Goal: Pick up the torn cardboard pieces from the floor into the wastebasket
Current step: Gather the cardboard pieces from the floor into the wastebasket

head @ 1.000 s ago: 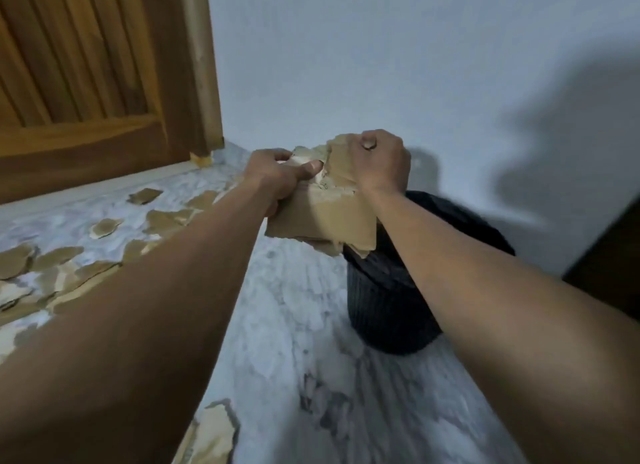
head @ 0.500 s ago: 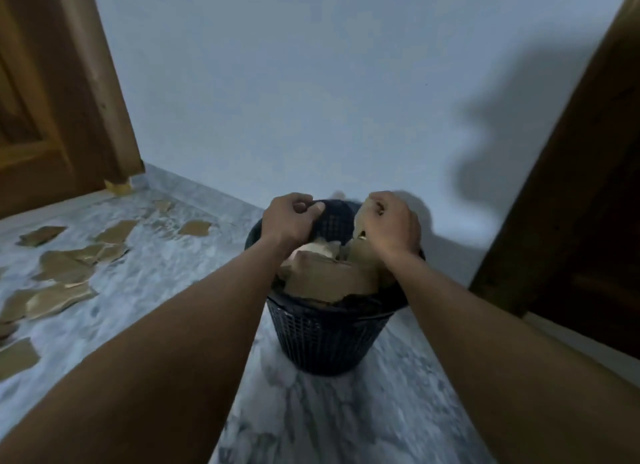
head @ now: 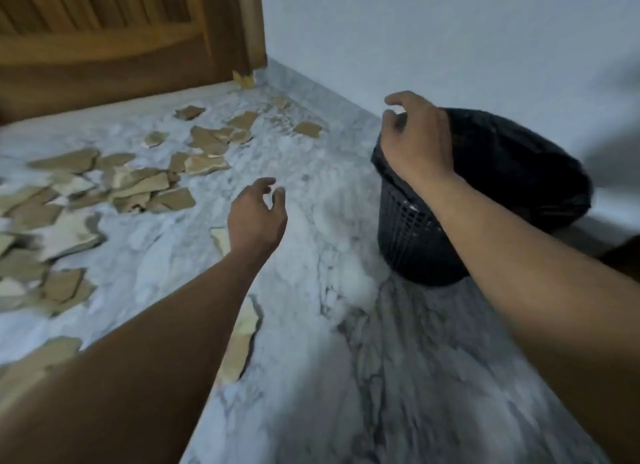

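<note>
left hand (head: 257, 218) over the floor (head: 311, 173), fingers loose, right hand (head: 417, 141) empty above the bin (head: 485, 200) (black mesh), fingers loosely curled, cardboard scraps (head: 145, 186) scattered left

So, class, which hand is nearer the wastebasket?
Right. The right hand is at the wastebasket rim, in front of its opening; the left hand hangs apart, off to its left over the floor.

Bare floor (head: 311, 193) btwn cardboard pieces (head: 145, 183) & wastebasket (head: 408, 235).
</note>
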Tool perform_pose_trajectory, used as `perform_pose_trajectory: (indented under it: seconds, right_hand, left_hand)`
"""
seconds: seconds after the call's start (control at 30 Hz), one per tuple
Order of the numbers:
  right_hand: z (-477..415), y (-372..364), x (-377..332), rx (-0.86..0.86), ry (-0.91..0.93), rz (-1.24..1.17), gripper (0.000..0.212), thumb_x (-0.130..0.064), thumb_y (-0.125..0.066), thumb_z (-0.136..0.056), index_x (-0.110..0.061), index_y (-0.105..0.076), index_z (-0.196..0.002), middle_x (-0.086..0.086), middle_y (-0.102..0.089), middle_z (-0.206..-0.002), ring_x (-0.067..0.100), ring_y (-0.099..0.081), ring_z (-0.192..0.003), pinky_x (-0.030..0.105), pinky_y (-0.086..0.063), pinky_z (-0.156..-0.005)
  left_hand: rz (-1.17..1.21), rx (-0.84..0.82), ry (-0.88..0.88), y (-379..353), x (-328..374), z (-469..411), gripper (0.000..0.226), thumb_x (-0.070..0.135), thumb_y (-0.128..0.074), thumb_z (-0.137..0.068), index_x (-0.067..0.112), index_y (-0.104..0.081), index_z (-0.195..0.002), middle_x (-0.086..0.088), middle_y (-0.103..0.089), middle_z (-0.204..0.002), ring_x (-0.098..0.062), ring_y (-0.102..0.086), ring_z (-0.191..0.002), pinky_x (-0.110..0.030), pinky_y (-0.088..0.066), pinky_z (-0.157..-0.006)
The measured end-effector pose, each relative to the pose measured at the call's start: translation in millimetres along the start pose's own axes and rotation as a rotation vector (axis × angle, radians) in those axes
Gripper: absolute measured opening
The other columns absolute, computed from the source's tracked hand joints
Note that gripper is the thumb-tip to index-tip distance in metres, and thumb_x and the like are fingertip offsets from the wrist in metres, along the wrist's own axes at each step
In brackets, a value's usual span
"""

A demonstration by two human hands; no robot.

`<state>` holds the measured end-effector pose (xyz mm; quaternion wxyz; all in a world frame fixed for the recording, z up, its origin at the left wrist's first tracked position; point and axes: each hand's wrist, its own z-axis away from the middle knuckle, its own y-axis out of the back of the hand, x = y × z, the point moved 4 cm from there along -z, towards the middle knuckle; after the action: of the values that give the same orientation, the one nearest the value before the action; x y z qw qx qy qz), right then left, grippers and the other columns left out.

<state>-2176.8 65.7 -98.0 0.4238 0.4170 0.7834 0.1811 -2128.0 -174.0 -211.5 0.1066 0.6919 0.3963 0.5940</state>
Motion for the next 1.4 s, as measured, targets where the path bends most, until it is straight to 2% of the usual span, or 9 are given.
perform_pose_trajectory:
  seconds: [0.1, 0.3, 0.47, 0.8, 0.97, 1.1, 1.23, 1.3, 1.4]
  right_hand:
    - [31, -55, -41, -0.118, 0.133, -0.021, 0.036, -0.024, -0.048, -0.099, -0.011, -0.062, -0.130, 0.008, -0.062, -0.134, 0.025, -0.052, -0.131, 0.034, -0.042, -0.105]
    - [150, -166, -74, -0.670, 0.111, -0.087, 0.050, -0.036, -0.042, -0.106, -0.018, -0.038, -0.153, 0.006, -0.037, -0.159, 0.024, -0.031, -0.147, 0.041, -0.035, -0.114]
    - [260, -229, -79, -1.137, 0.204, 0.110, 0.073, -0.063, -0.033, -0.100, -0.032, -0.006, -0.161, 0.003, 0.009, -0.169, 0.025, 0.009, -0.155, 0.056, 0.000, -0.123]
    - [281, -289, -119, -1.135, 0.220, 0.302, 0.112, -0.097, -0.023, -0.072, -0.036, 0.014, -0.157, 0.012, 0.025, -0.164, 0.035, 0.024, -0.150, 0.070, 0.017, -0.110]
    - [304, -320, -181, -1.101, 0.296, 0.261, 0.080, -0.068, -0.024, -0.098, -0.032, 0.012, -0.159, 0.013, 0.016, -0.167, 0.034, 0.017, -0.152, 0.071, 0.007, -0.114]
    - [344, -337, -239, -1.043, 0.416, 0.184, 0.081, -0.074, -0.016, -0.094, -0.032, 0.006, -0.160, 0.013, 0.007, -0.168, 0.035, 0.012, -0.153, 0.069, 0.013, -0.114]
    - [358, -356, -281, -1.035, 0.457, 0.149, 0.097, -0.089, -0.008, -0.080, -0.035, 0.001, -0.160, 0.014, 0.005, -0.168, 0.035, 0.011, -0.153, 0.070, 0.011, -0.114]
    - [358, -368, -298, -1.070, 0.488, 0.122, 0.100, -0.093, -0.011, -0.076, -0.038, 0.003, -0.159, 0.013, 0.008, -0.168, 0.035, 0.014, -0.153, 0.071, 0.012, -0.113]
    - [359, -387, -319, -1.117, 0.540, 0.139, 0.104, -0.097, -0.012, -0.074, -0.040, 0.007, -0.159, 0.010, 0.007, -0.169, 0.032, 0.014, -0.154, 0.068, 0.012, -0.115]
  left_hand:
    - [-0.159, -0.074, 0.062, 22, -81, 46, 0.044, 0.040, -0.053, -0.100, 0.018, -0.060, -0.137, -0.011, -0.063, -0.135, -0.031, -0.058, -0.121, -0.038, -0.046, -0.098]
    - [-0.565, -0.497, 0.153, 41, -188, 153, 0.078, 0.070, -0.032, -0.094, 0.033, -0.015, -0.160, -0.011, -0.004, -0.169, -0.034, 0.003, -0.155, -0.054, -0.003, -0.123]
    - [-0.692, -0.234, 0.379, 71, -217, 187, 0.105, 0.093, -0.024, -0.079, 0.032, 0.004, -0.160, -0.013, 0.010, -0.168, -0.038, 0.023, -0.151, -0.063, 0.014, -0.116]
    - [-0.801, 0.032, 0.738, 199, -293, 209, 0.135, 0.109, -0.027, -0.050, 0.039, 0.019, -0.156, -0.017, 0.021, -0.165, -0.047, 0.023, -0.149, -0.075, 0.014, -0.108]
    - [-0.629, 0.240, 1.063, 254, -342, 234, 0.112, 0.100, -0.022, -0.067, 0.041, 0.009, -0.158, -0.018, 0.011, -0.167, -0.050, 0.013, -0.150, -0.078, 0.004, -0.111]
    - [-0.609, 0.142, 0.975, 258, -365, 239, 0.094, 0.093, -0.011, -0.080, 0.040, -0.008, -0.158, -0.014, 0.000, -0.169, -0.048, 0.005, -0.152, -0.073, 0.005, -0.114]
    - [-0.677, 0.249, 0.813, 271, -366, 236, 0.086, 0.086, -0.022, -0.086, 0.036, -0.019, -0.157, -0.010, -0.024, -0.163, -0.035, -0.019, -0.149, -0.056, -0.014, -0.119]
    - [-0.638, 0.341, 0.864, 290, -376, 240, 0.098, 0.092, -0.030, -0.079, 0.037, -0.013, -0.158, -0.011, -0.017, -0.166, -0.035, -0.012, -0.152, -0.055, -0.006, -0.120]
    - [-0.604, 0.192, 0.905, 302, -402, 240, 0.105, 0.096, -0.014, -0.077, 0.036, 0.009, -0.159, -0.009, 0.006, -0.169, -0.037, 0.011, -0.154, -0.060, 0.012, -0.119]
